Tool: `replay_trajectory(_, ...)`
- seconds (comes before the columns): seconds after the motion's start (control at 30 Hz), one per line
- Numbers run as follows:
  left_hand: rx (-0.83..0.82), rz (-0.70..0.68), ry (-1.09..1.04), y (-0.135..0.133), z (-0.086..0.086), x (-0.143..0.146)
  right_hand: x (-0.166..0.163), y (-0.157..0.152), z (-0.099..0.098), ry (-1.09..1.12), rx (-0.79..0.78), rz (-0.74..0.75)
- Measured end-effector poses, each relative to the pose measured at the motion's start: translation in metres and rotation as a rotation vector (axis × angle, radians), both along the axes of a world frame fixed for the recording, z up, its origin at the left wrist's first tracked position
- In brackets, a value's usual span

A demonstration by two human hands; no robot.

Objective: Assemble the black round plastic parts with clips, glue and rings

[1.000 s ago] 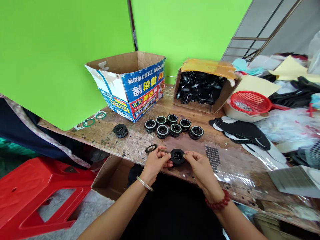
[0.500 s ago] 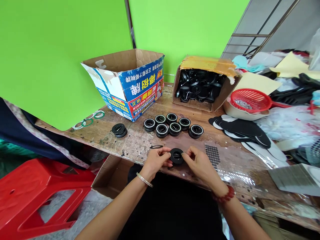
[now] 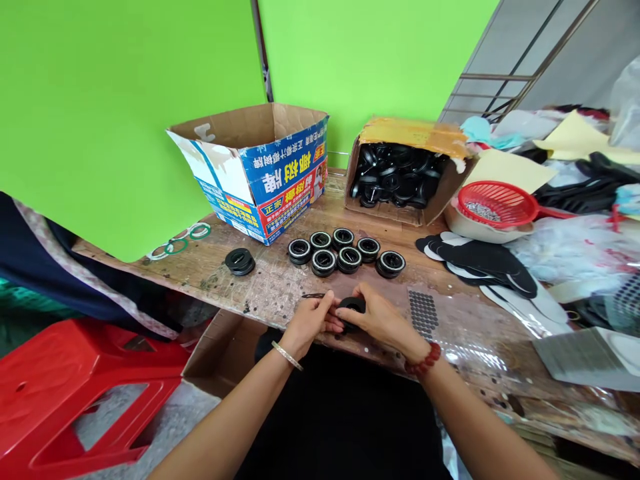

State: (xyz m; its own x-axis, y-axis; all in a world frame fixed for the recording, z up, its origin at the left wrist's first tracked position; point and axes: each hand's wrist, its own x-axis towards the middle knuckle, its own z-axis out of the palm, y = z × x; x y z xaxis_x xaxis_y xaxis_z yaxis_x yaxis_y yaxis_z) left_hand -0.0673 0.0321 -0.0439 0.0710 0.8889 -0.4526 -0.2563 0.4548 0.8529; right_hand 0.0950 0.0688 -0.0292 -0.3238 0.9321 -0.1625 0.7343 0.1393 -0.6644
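My left hand [image 3: 311,321] and my right hand [image 3: 381,319] are both closed on a black round part [image 3: 351,306] at the front edge of the wooden table [image 3: 210,270]. The right hand's fingers fold over its top and hide most of it. A thin black ring [image 3: 313,295] sticks out by my left fingertips. Just beyond stand several finished black parts with light rims [image 3: 345,253]. A lone stack of black parts [image 3: 240,261] sits to the left.
A blue printed carton [image 3: 260,170] stands open at the back left. A carton full of black parts [image 3: 400,175] lies beside it. A red strainer [image 3: 500,203], black flat cutouts [image 3: 483,260], a sheet of dots [image 3: 424,311] and clutter fill the right. A red stool [image 3: 75,393] stands lower left.
My right hand has turned over the black part and now covers it. The thin ring by my left hand has tilted edge-on and slipped mostly behind the fingers.
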Motion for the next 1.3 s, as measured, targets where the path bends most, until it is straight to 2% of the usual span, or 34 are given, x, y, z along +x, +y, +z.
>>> replay_trajectory(0.17,0.038,-0.001,0.091,-0.001,0.003,0.008,0.007,-0.026,-0.008,0.158,0.067,0.028)
replay_trajectory(0.27,0.063,0.032,0.155,-0.002,0.008,0.002,0.012,-0.036,-0.016,0.282,0.059,-0.029)
replay_trajectory(0.37,0.106,0.139,0.265,0.001,0.015,-0.029,0.029,-0.042,-0.020,0.400,-0.049,-0.143)
replay_trajectory(0.53,0.130,0.325,0.570,0.013,0.024,-0.107,0.062,-0.046,-0.020,0.348,0.024,-0.156)
replay_trajectory(0.6,0.149,0.375,0.701,0.016,0.026,-0.123,0.067,-0.048,-0.021,0.325,0.044,-0.134)
replay_trajectory(0.67,0.268,0.418,0.956,0.019,0.028,-0.123,0.064,-0.050,-0.023,0.319,0.068,-0.109)
replay_trajectory(0.73,0.472,0.372,1.291,0.024,0.030,-0.109,0.058,-0.052,-0.024,0.322,0.093,-0.081)
replay_trajectory(0.8,0.632,0.198,1.544,0.036,0.032,-0.087,0.050,-0.053,-0.023,0.327,0.117,-0.055)
replay_trajectory(0.87,0.638,0.030,1.668,0.053,0.033,-0.066,0.045,-0.054,-0.020,0.328,0.136,-0.031)
replay_trajectory(0.97,0.590,-0.004,1.707,0.081,0.032,-0.052,0.043,-0.056,-0.018,0.332,0.156,-0.009)
replay_trajectory(1.1,0.597,-0.011,1.683,0.096,0.037,-0.064,0.053,-0.062,-0.021,0.347,0.152,-0.016)
replay_trajectory(1.2,0.643,-0.001,1.646,0.080,0.050,-0.076,0.065,-0.068,-0.023,0.368,0.129,-0.055)
replay_trajectory(1.3,0.727,-0.046,1.510,0.050,0.062,-0.073,0.072,-0.070,-0.019,0.399,0.121,-0.123)
